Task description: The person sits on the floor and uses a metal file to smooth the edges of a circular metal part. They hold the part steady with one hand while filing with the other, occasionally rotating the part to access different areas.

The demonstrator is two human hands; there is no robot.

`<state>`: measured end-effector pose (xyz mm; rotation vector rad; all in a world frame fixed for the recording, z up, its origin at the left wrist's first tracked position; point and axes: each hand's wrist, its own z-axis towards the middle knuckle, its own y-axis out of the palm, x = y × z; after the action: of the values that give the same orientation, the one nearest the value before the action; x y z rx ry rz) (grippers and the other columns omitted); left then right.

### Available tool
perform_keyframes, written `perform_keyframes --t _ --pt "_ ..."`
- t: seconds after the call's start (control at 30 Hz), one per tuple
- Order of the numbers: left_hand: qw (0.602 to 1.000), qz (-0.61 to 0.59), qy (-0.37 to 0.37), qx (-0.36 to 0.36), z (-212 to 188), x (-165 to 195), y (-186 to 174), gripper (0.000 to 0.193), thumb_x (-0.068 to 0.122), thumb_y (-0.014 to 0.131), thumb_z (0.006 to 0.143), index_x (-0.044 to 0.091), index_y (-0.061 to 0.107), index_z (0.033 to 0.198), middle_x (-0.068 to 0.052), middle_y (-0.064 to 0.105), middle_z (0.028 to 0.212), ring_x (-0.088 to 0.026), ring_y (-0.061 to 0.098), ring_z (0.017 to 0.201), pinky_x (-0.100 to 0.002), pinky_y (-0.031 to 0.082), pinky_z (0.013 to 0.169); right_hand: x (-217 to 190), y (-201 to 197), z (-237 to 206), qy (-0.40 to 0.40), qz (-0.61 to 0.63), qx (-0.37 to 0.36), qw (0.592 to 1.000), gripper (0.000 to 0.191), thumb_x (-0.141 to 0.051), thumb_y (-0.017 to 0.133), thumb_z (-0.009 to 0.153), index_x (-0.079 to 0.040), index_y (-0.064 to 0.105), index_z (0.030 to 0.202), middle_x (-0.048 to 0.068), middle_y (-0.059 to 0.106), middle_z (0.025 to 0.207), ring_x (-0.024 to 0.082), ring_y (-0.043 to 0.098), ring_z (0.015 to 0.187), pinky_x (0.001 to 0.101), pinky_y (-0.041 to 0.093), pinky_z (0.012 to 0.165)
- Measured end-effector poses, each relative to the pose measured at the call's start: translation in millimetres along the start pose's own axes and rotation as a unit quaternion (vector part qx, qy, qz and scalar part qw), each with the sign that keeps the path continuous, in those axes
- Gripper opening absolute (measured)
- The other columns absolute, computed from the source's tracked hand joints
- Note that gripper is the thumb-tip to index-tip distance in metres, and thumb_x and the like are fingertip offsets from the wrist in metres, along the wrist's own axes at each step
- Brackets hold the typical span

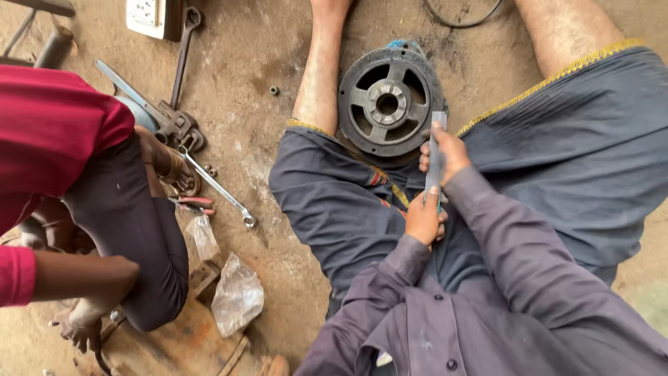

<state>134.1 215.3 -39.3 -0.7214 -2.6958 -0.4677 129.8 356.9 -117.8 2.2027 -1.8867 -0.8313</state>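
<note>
I sit on the dirt floor with my legs apart and a dark round metal pulley wheel [390, 104] standing between my thighs. A flat grey metal file [436, 150] runs from my lap up to the wheel's right rim. My left hand [425, 218] is closed on the file's near end, where a bit of green handle shows. My right hand [446, 154] grips the file farther up, close to the wheel. Both sleeves are grey-purple.
Another person in a red shirt and dark trousers [118, 209] squats at the left, a hand [76, 327] near the ground. Spanners [219, 188], a pipe wrench [149, 108], red-handled pliers [195, 203], small plastic bags [236, 296] and loose nuts lie on the dirt.
</note>
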Motion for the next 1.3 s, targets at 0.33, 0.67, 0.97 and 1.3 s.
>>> perform_keyframes --t 0.33,0.67,0.97,1.3 --pt "0.997 0.008 0.058 -0.042 -28.3 5.6 -3.2 0.041 0.045 0.045 0.109 0.007 0.058 0.104 -0.001 0.044 0.061 -0.007 0.033 0.043 -0.025 0.026 0.038 -18.5 -14.4 -57.7 -0.006 0.219 -0.237 0.947 0.090 -0.073 0.028 0.105 0.000 0.050 0.154 0.017 0.064 0.118 0.030 0.066 0.099 0.0493 0.053 0.094" --pt "0.998 -0.049 0.015 -0.025 -11.4 -36.4 -3.3 0.040 0.043 0.040 0.110 0.007 0.057 0.105 -0.002 0.048 0.063 -0.011 0.040 0.043 -0.027 0.034 0.037 37.5 -25.5 -15.4 -0.293 -0.597 0.212 0.716 0.045 -0.041 0.053 0.107 0.002 0.060 0.122 0.030 0.069 0.093 0.052 0.065 0.089 0.0569 0.051 0.078" --pt "0.995 -0.037 0.062 -0.065 9.1 -28.9 -10.6 0.042 0.042 0.037 0.111 0.005 0.055 0.102 -0.006 0.051 0.063 -0.013 0.040 0.039 -0.029 0.033 0.035 21.9 -7.8 0.8 -0.366 -0.522 0.210 0.742 0.043 -0.035 0.047 0.111 0.004 0.063 0.100 0.032 0.066 0.095 0.053 0.062 0.093 0.0567 0.048 0.080" --pt "1.000 -0.021 0.005 -0.017 9.8 -27.9 -5.3 0.041 0.046 0.039 0.109 0.009 0.056 0.105 -0.003 0.047 0.059 -0.013 0.036 0.035 -0.031 0.028 0.033 15.7 1.1 7.5 -0.375 -0.527 0.232 0.727 0.045 -0.035 0.044 0.112 0.004 0.063 0.101 0.034 0.065 0.098 0.055 0.060 0.095 0.0592 0.047 0.080"
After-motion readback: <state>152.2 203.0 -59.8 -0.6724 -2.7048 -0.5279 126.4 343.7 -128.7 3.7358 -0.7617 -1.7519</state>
